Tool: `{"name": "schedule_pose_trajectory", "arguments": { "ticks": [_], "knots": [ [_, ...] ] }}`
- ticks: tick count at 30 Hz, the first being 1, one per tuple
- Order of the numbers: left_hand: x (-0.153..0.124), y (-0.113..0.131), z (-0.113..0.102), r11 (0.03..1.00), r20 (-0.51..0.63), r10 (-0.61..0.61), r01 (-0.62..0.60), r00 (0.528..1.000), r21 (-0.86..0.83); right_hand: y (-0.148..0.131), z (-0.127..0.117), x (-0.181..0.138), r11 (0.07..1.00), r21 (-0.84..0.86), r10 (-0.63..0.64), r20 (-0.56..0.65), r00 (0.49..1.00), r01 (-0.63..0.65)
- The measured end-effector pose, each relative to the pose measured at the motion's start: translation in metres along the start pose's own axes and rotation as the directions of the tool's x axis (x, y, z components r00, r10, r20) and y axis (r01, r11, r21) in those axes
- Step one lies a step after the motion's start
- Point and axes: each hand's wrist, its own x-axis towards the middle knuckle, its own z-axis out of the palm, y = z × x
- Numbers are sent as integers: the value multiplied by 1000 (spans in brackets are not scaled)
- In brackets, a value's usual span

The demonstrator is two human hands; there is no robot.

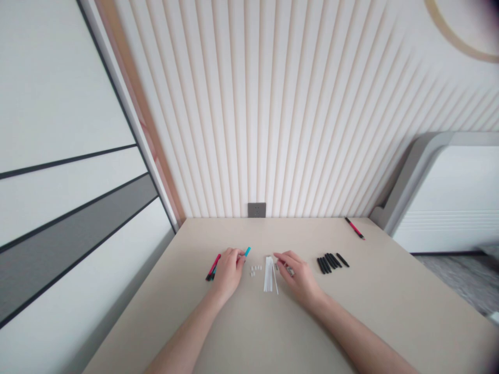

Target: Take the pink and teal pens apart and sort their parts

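Note:
My left hand is closed around a blue pen barrel, whose bright end points up and to the right past my fingertips. Partly behind that hand lie a red pen barrel and darker pieces. Several thin white sticks, like ink refills, lie side by side between my hands, one slanted apart. Left of them sit several small white plugs. Over the sticks' right side, my right hand holds its index finger and thumb apart, with nothing visible between them. Small grey tips show partly hidden under its fingers.
Several black pen caps lie in a row right of my right hand. A red and black pen rests near the far right corner of the beige table. Behind stands a ribbed wall with a dark socket.

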Motion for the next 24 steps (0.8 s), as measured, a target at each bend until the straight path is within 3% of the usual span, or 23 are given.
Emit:
{"name": "schedule_pose_trajectory", "arguments": {
  "ticks": [8,15,21,24],
  "knots": [
    [2,-3,3,1000,-42,14,-15,999,-27,3,1,-1,999,-32,-35,25,999,36],
    [4,-2,4,985,-68,30,-41,997,-166,2,3,0,999,-27,-28,40,999,29],
    [0,17,-12,956,4,238,-234,971,-179,4,-1,0,999,-13,36,5,999,-36],
    [-3,26,-17,933,65,304,-284,950,-223,7,-2,0,1000,-17,-8,-10,1000,8]
  ]
}}
